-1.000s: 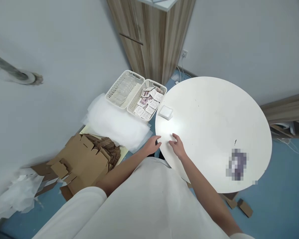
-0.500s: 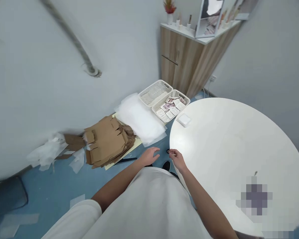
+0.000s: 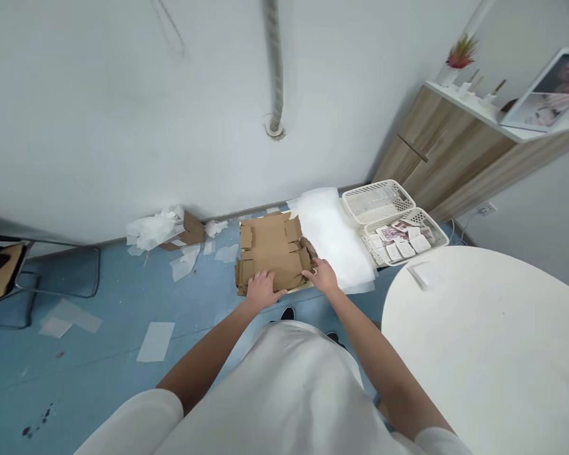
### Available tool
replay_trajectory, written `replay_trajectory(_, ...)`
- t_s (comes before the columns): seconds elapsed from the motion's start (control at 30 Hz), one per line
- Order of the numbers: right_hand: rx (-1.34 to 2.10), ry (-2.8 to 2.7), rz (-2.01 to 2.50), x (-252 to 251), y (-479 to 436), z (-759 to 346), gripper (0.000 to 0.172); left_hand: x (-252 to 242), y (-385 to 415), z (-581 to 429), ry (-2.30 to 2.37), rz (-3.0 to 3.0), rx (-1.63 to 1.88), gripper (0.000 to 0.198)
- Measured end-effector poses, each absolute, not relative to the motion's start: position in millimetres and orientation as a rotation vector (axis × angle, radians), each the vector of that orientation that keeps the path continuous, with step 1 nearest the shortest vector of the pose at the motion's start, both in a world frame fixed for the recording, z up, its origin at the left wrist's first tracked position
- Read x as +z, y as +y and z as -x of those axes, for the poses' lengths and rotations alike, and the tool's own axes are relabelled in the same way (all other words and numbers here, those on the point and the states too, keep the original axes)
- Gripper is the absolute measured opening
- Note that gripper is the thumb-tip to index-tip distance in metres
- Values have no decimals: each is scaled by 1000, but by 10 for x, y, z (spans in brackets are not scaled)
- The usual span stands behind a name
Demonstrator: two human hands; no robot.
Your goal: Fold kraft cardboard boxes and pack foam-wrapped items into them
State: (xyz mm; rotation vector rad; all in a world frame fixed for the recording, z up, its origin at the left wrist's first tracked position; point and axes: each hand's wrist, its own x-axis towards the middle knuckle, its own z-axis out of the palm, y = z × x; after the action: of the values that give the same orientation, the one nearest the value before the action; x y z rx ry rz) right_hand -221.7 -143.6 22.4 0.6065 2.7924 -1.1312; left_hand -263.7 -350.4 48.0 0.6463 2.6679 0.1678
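Note:
A stack of flattened brown cardboard boxes (image 3: 271, 243) lies low in front of me against the wall side. My left hand (image 3: 262, 291) rests on its near edge, fingers spread over the top sheet. At the stack's near right corner is my right hand (image 3: 321, 276), its thumb and fingers bent around the cardboard edge. Just right of the stack lies a pile of white sheets (image 3: 336, 240). Two white plastic baskets stand beyond: one (image 3: 379, 199) holds clear items, the other (image 3: 436, 230) holds small packets and cards.
A round white table (image 3: 488, 335) fills the right side, with a small white packet (image 3: 423, 275) near its edge. A wooden cabinet (image 3: 459, 139) stands behind. Left are a chair (image 3: 97, 272), a carton (image 3: 193, 229) with white wrapping, and sheets on the floor.
The view has swung left toward the cardboard. Both hands have moved from beside the table onto the stack; the left now lies on it and the right has taken its corner.

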Motion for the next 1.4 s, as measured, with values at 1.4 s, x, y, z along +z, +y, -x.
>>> replay_trajectory(1.4, -1301, 2912, -838, 613, -1983, 2408, 33, 397, -3976, 2874, 2748, -702, 791, 89)
